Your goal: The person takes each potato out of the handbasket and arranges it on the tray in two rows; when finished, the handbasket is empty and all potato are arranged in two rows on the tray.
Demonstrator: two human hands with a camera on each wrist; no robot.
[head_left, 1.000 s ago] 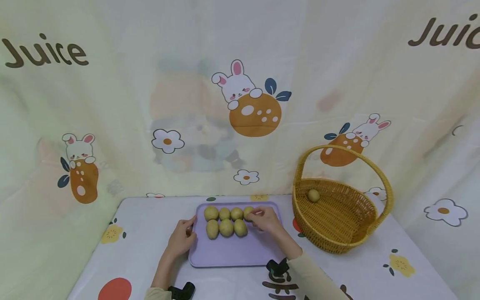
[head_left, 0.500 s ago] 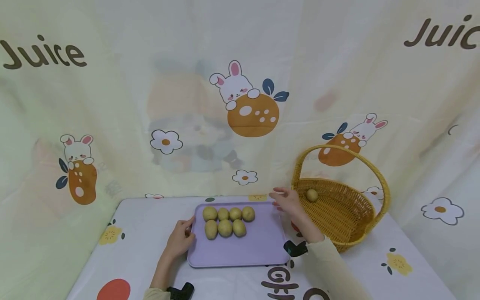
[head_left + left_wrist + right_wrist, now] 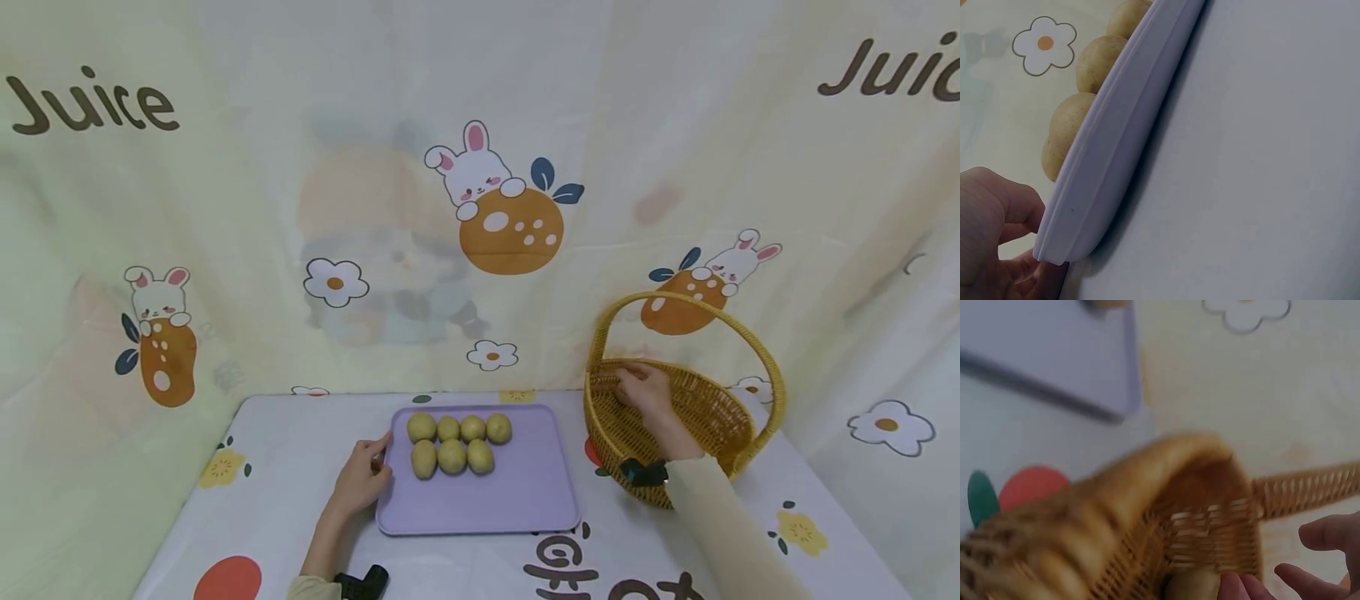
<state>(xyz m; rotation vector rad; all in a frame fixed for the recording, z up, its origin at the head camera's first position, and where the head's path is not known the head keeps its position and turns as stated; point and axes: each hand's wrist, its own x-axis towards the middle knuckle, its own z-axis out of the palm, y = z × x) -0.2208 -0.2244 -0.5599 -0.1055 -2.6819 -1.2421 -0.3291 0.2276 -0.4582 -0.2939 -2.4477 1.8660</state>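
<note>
A lilac tray (image 3: pixel 525 500) lies on the table, bearing several potatoes (image 3: pixel 452 457) in two rows toward its back left. My left hand (image 3: pixel 362 477) pinches the tray's left edge. In the left wrist view, thumb and fingers (image 3: pixel 1013 206) sit around the corner of the rim. My right hand (image 3: pixel 647 390) reaches down inside the wicker basket (image 3: pixel 708 408), at its left end. There, the right wrist view shows a single potato (image 3: pixel 1191 586) with fingertips right at it and the thumb spread away. From the head view, the hand hides that potato.
The basket's tall arched handle (image 3: pixel 757 342) rises over its opening, and its left side stands close to the tray's right edge. Behind the table hangs a printed curtain (image 3: pixel 405 208). A patterned cloth (image 3: pixel 292 492) covers the table.
My right hand has left the last potato in the back row, passed right over the tray's edge and gone into the basket. The left hand stays on the tray; its potatoes keep their places.
</note>
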